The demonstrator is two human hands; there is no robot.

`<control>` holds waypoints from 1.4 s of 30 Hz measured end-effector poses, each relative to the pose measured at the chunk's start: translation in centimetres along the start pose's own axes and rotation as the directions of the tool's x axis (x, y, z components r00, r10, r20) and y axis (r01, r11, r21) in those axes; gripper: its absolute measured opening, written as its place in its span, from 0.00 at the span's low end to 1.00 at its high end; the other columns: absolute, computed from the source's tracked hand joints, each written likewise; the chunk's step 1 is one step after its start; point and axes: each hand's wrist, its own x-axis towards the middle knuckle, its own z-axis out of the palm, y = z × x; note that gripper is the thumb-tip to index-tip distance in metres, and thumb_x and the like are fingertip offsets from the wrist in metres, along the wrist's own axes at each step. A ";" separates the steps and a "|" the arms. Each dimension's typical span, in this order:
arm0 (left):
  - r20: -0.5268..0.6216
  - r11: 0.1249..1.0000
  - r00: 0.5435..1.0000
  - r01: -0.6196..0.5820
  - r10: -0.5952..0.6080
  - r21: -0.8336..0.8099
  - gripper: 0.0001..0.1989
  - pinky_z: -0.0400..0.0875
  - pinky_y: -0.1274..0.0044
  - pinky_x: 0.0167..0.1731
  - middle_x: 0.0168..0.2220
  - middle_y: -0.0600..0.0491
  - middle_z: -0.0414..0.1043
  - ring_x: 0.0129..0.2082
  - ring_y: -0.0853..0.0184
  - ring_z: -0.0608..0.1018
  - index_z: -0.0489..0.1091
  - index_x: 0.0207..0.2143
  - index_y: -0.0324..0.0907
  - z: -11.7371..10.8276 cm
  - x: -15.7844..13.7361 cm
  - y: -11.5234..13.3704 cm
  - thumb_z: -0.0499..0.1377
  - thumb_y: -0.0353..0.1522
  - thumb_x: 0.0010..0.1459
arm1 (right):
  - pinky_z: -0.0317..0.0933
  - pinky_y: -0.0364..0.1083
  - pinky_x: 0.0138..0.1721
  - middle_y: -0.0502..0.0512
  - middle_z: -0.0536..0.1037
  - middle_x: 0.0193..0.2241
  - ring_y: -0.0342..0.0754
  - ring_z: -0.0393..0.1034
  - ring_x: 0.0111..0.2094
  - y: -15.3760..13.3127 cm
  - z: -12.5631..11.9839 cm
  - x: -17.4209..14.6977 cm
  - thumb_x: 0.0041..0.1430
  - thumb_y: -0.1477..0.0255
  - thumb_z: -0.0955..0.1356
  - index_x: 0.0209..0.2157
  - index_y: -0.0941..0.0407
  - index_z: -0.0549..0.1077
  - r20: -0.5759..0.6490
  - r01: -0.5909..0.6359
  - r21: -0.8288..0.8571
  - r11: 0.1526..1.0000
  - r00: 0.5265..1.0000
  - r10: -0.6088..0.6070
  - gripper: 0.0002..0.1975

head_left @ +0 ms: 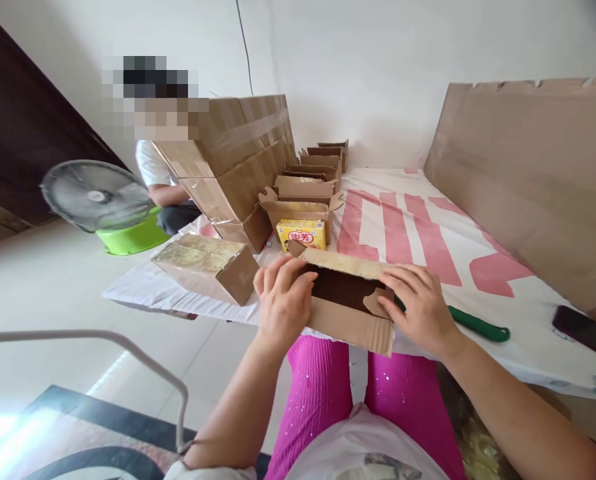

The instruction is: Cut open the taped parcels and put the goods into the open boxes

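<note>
A small open cardboard box [348, 313] lies at the near edge of the table, its flaps up and its dark inside showing. My left hand [284, 299] grips the box's left end, fingers curled over the rim. My right hand [421, 308] presses on the right end, over a folded side flap. A yellow packet with red print [302, 235] stands just behind the box. A taped-shut small carton [205, 263] lies to the left of my left hand.
A row of open small cartons [305, 190] runs back along a big taped carton [238, 160]. A green-handled tool [478, 325] and a dark phone [583, 330] lie to the right. Flat cardboard sheets [528, 187] lean at the right. A seated person [165, 190], fan [95, 195] and green basin [131, 239] are at left.
</note>
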 end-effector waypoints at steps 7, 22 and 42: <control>0.479 0.958 0.871 0.224 -0.113 -0.181 0.11 0.70 0.67 0.44 0.35 0.47 0.75 0.41 0.59 0.74 0.74 0.32 0.41 1.1 1.2 3.5 0.54 0.35 0.62 | 0.55 0.52 0.47 0.53 0.80 0.38 0.50 0.69 0.43 0.1 1.3 0.0 0.63 0.75 0.64 0.38 0.54 0.76 -0.058 -0.063 -0.090 0.994 0.997 0.058 0.08; 0.859 -0.689 0.406 0.526 -0.311 -0.498 0.12 0.65 0.54 0.54 0.47 0.43 0.72 0.48 0.56 0.75 0.68 0.41 0.39 3.6 3.4 2.3 0.48 0.33 0.64 | 0.50 0.55 0.52 0.52 0.81 0.36 0.51 0.70 0.42 -0.8 0.9 -0.6 0.62 0.74 0.64 0.35 0.53 0.75 0.004 -0.124 -0.104 0.987 0.992 0.125 0.08; 0.862 -0.707 0.414 0.514 -0.291 -0.486 0.19 0.67 0.60 0.50 0.50 0.44 0.71 0.44 0.59 0.77 0.68 0.49 0.42 2.7 2.0 3.0 0.45 0.41 0.65 | 0.56 0.50 0.38 0.61 0.74 0.35 0.55 0.65 0.40 -5.0 3.5 9.0 0.60 0.75 0.65 0.35 0.58 0.74 0.415 -0.038 -0.245 0.969 0.899 0.140 0.06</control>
